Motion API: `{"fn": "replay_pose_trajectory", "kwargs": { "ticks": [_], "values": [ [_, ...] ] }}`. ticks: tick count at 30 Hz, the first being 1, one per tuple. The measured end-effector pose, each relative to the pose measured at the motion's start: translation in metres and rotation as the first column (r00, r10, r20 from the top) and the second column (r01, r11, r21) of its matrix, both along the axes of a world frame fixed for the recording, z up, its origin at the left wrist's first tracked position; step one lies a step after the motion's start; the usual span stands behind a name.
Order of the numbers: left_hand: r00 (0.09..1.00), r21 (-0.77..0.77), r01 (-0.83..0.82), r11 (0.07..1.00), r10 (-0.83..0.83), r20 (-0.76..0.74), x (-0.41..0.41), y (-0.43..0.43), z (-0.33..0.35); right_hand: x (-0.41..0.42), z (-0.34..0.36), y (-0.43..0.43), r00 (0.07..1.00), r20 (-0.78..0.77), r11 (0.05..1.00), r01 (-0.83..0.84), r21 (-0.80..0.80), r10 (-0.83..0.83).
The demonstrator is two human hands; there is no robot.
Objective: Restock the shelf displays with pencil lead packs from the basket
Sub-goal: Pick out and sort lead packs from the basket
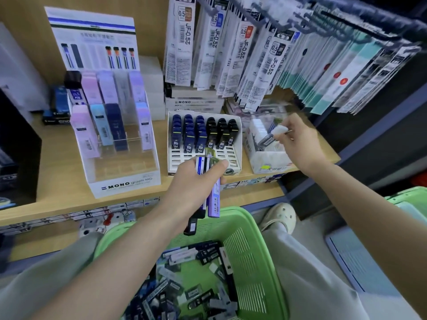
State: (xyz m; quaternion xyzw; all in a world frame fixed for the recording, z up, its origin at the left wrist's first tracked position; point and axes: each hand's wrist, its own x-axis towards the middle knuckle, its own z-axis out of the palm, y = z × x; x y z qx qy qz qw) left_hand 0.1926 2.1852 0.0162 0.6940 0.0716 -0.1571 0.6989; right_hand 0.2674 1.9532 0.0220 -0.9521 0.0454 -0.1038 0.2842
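Observation:
My left hand grips a bunch of several pencil lead packs, blue, purple and black, above the green basket. The basket sits on my lap and holds several loose lead packs. My right hand pinches one clear lead pack with a white cap over a clear display box at the right of the wooden shelf. A white tray of blue and black lead packs stands between my hands. At the left stands a tiered MONO display with pastel packs.
Refill packets hang on hooks above the shelf's right half. White MONO boxes are stacked behind the tray. A dark box stands at the far left. A second green basket is at the right, by my shoe.

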Motion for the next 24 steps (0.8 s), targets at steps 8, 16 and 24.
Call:
{"fn": "replay_pose_trajectory", "kwargs": {
  "ticks": [8,16,24],
  "values": [
    [1.000,0.001,0.023,1.000,-0.023,-0.003,0.003,-0.004,-0.001,0.008,-0.011,-0.007,0.998,-0.014,0.995,-0.060,-0.075,0.059],
    [0.999,-0.001,0.023,1.000,-0.023,-0.023,0.005,-0.007,-0.004,0.015,-0.014,-0.007,0.990,-0.054,0.984,-0.139,-0.114,0.133],
    [0.999,-0.003,0.037,0.999,-0.037,-0.006,0.008,-0.009,-0.009,0.015,-0.034,-0.005,0.982,0.054,0.969,-0.166,-0.184,0.178]
  ]
}}
